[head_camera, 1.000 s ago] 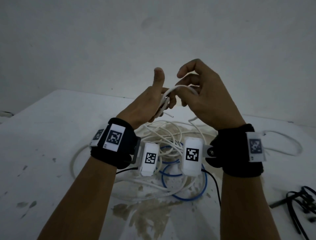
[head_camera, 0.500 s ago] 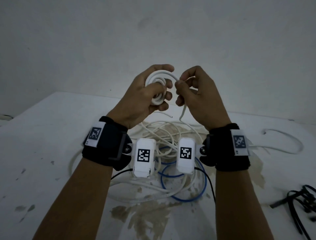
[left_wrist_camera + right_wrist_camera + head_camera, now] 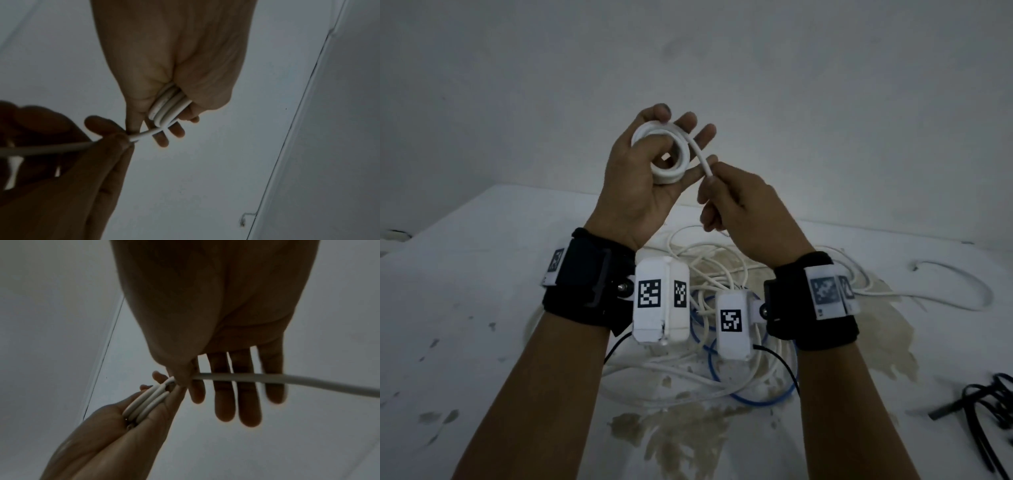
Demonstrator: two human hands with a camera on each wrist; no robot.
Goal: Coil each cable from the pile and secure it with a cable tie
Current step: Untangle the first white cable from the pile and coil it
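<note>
A small coil of white cable [image 3: 671, 171] of several turns sits in my raised left hand [image 3: 671, 137], thumb pressing it against the fingers. From the left wrist the coil [image 3: 166, 107] shows edge-on under the thumb of that left hand [image 3: 170, 116]. One strand leaves the coil and my right hand [image 3: 710, 176] pinches it just right of the coil, the other fingers loosely extended. The right wrist view has the pinch of the right hand [image 3: 183, 378], the coil [image 3: 148, 402] and the strand [image 3: 287, 381] running off to the right. Both hands are held above the table.
The cable pile [image 3: 709, 274], white cables with a blue cable [image 3: 756, 397] among them, lies on the stained white table [image 3: 465, 308] under my wrists. A loose white cable loop [image 3: 962, 291] trails right. Black cable ties [image 3: 979, 411] lie at the right edge. A wall stands behind.
My left hand has risen and turned its palm toward me, so the coil now shows as a full ring. My right hand has dropped below it, pinching the strand further along.
</note>
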